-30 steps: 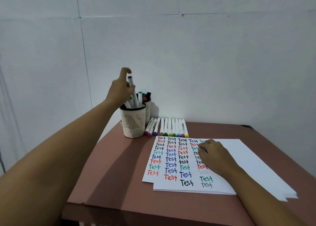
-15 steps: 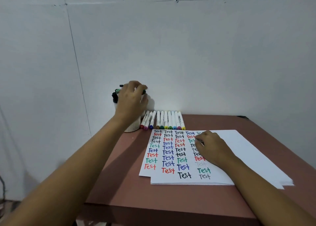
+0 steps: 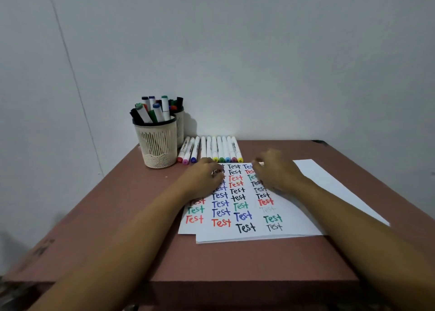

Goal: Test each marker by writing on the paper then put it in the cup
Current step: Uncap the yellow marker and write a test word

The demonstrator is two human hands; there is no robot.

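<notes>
while both hands lie over the far part of the paper (image 3: pixel 256 232), the head view shows them close together, with a column of written words between them. the left hand (image 3: pixel 203 177) rests on the paper's far left corner with its fingers curled under; something small and dark shows at the fingertips, but whether it is gripped i cannot tell. the right hand (image 3: pixel 276 172) is blurred, just right of the word columns, and i cannot tell its grip either, though a pale tip shows at its far edge.

the paper lies on a brown table (image 3: pixel 211 261) and is covered with "test" in black, red, blue and green. plain sheets (image 3: pixel 329 183) stick out from under it to the right.

just beyond the paper a row of markers (image 3: pixel 220 147) lies side by side, coloured ends toward the near side. left of that row stands the cup (image 3: pixel 157 146), pale and slotted, full of upright markers. a second cup (image 3: pixel 180 127) stands right behind it, against the wall (image 3: pixel 259 52).
</notes>
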